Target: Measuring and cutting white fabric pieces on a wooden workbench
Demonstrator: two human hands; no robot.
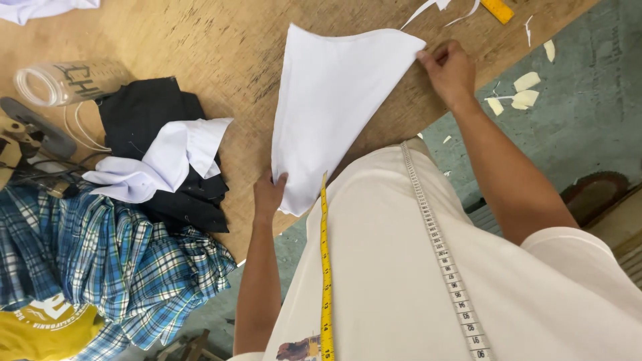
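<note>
Draped round my neck and down my white shirt (pixel 401 281), closest to my eyes, hangs a measuring tape (pixel 326 267), yellow on one strand and white on the other. Beyond it spreads the wooden surface (pixel 200 47), whose edge runs diagonally past my body, with grey floor (pixel 588 100) off to the side. On the surface in front of me lies the white fabric piece (pixel 328 107), a roughly triangular panel, partly lifted and overhanging the near edge. At my left sits a heap of blue plaid cloth (pixel 100 254) with a yellow garment (pixel 40 331) under it, then a folded black garment (pixel 154 127) with a smaller white cloth (pixel 167 160) on top. My left hand (pixel 269 194) is closed on the panel's narrow near corner, thumb on top of the fabric. My right hand (pixel 449 67) pinches the far corner between thumb and fingers, holding it against the surface. A clear plastic jar (pixel 60 83) lies on its side at the left. Pale offcuts (pixel 525 90) dot the floor, and a yellow ruler (pixel 498 10) tip shows at the top.
</note>
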